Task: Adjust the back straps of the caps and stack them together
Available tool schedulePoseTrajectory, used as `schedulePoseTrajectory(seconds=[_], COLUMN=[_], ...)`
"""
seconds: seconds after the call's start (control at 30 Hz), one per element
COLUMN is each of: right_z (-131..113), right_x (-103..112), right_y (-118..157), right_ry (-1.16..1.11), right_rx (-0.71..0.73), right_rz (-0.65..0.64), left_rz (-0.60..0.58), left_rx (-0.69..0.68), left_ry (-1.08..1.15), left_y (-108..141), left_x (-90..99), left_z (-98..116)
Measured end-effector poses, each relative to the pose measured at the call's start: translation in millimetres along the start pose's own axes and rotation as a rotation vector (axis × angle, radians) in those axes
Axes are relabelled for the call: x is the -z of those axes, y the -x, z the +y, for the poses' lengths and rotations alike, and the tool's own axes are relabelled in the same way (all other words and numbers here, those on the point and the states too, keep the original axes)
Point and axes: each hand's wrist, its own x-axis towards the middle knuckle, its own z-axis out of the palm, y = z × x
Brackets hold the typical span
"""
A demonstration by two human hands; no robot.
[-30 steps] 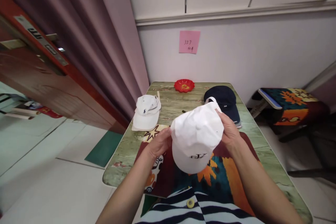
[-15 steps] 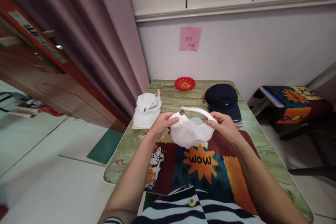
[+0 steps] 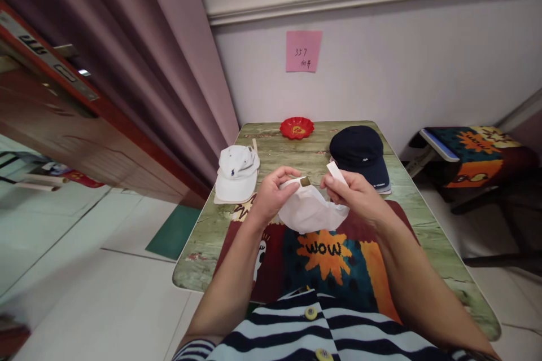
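White cap (image 3: 311,215): our left hand (image 3: 271,196) grips beside its buckle (image 3: 305,181); our right hand (image 3: 352,192) has shifted to pinch the strap (image 3: 336,173), securing both ends.

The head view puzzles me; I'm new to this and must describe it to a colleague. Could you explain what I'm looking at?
No machine shows here: these are a person's own hands, seen by a camera worn on the head, looking forward and down. The left hand grips a white baseball cap near its brownish-gold clasp. The right hand pinches the white strap, whose end stands free of the clasp. Below is a wood-patterned table with a colourful "WOW" mat. On the table, a white polo-logo cap sits to the left, a navy cap to the right, and a red scalloped dish at the far edge.
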Motion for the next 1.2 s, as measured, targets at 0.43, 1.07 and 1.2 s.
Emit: schedulePoseTrajectory(seconds=[0.43,1.07,1.2], right_z=[22,32,32], right_x=[-29,-50,-46], right_y=[-19,-38,-34], right_ry=[-0.007,0.103,0.285], right_rx=[-0.011,0.090,0.155], right_rz=[0.244,0.222,0.202], left_rz=[0.246,0.330,0.375], left_rx=[-0.477,-0.102,-0.030], left_ry=[-0.546,0.195,0.177], left_y=[11,9,6], left_x=[-8.0,-16.5,-7.4], left_z=[2,-21,-23])
